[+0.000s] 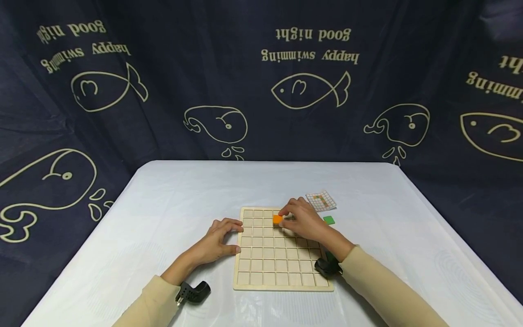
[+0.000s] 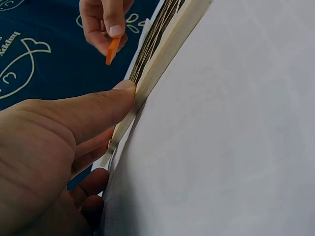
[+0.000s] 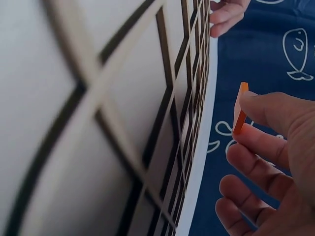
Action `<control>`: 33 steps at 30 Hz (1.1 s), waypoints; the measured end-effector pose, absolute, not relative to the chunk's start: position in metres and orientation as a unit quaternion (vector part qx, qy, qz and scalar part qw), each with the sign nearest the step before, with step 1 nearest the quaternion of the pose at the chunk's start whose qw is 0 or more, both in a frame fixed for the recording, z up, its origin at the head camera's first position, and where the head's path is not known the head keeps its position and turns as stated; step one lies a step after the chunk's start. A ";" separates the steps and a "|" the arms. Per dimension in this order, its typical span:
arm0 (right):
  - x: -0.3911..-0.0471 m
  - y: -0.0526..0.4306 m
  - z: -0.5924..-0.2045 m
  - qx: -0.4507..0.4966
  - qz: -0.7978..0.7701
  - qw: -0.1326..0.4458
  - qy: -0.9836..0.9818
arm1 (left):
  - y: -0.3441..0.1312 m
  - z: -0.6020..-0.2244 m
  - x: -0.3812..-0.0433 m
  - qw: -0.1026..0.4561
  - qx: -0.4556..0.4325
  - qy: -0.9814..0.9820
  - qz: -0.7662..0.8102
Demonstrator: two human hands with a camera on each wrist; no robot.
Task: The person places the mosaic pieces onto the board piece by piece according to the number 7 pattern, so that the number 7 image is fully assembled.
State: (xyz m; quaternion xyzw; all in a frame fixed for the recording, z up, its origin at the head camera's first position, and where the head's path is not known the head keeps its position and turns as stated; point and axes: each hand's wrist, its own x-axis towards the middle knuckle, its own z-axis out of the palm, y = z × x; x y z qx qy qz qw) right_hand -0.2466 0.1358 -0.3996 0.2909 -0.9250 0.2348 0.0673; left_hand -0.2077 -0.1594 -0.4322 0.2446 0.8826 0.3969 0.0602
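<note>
Between thumb and forefinger my right hand [image 1: 305, 220] pinches a thin orange square tile [image 1: 277, 220], over the upper middle of a wooden grid board [image 1: 268, 253]. In the right wrist view the orange tile [image 3: 240, 109] stands edge-on, off the grid, while the other fingers curve loosely. My left hand [image 1: 216, 241] rests at the board's left side, thumb and fingers spread apart along the rim. The left wrist view has that thumb [image 2: 110, 104] touching the board's edge [image 2: 165, 60]. My right hand and forearm hide part of the grid.
A small printed card [image 1: 321, 201] with a coloured grid pattern lies beyond the board's upper right. A green square tile [image 1: 328, 220] is right of the board. Something dark green is partly hidden near the right wrist. White cloth [image 1: 122, 254] covers the table; a dark printed curtain hangs behind.
</note>
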 end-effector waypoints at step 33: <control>-0.260 0.103 -0.402 0.281 0.167 0.042 -0.944 | -0.159 -0.432 -0.208 0.058 0.241 0.882 0.401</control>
